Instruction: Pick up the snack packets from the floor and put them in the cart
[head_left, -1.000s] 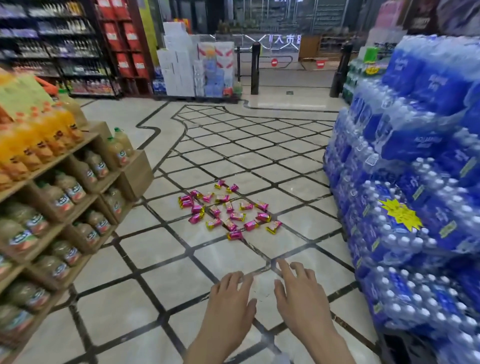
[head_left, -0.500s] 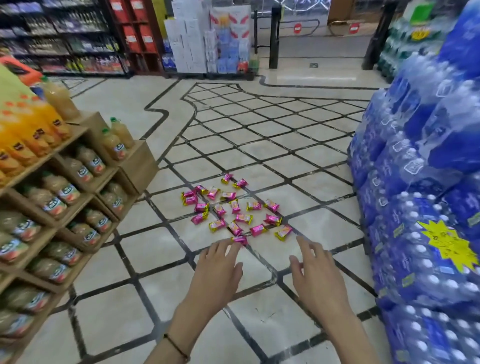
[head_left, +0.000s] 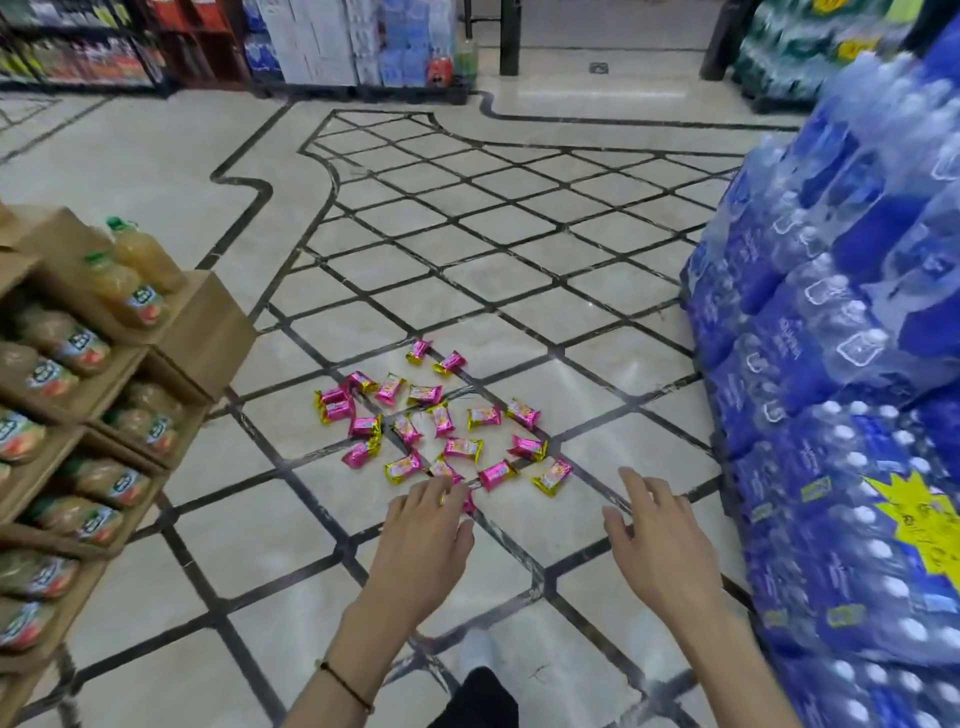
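Several small pink and yellow snack packets lie scattered on the tiled floor ahead of me. My left hand reaches down to the nearest packet, and its fingertips cover most of it; whether it grips it I cannot tell. My right hand hovers open, fingers spread, just right of the pile, close to a yellow-edged packet. It holds nothing. No cart is in view.
A wooden shelf of juice bottles stands close on my left. A tall stack of blue shrink-wrapped water bottles walls off the right. My shoe shows below. Stacked boxes and store racks line the far side.
I have moved closer to the packets and lowered my view. Both hands have advanced to the near edge of the pile, the left now over the nearest packet.
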